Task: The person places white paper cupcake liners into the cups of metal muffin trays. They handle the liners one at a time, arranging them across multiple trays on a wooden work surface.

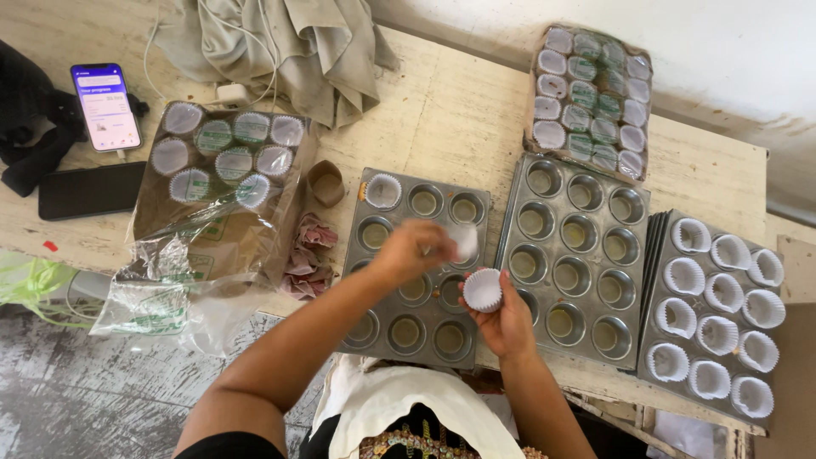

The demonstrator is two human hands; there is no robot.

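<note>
Pleated paper liners (482, 290); dimpled metal tray (416, 268)

You get bright, even daylight with soft shadows. Your left hand (414, 248) is smeared by motion blur; the rest stays sharp. The worktop (459, 119) edges bow outward from wide-angle distortion.

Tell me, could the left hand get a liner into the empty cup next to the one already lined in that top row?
Probably yes. The left hand hovers over the muffin tray holding a paper liner, and nothing covers the empty cup beside the lined cup.
</note>
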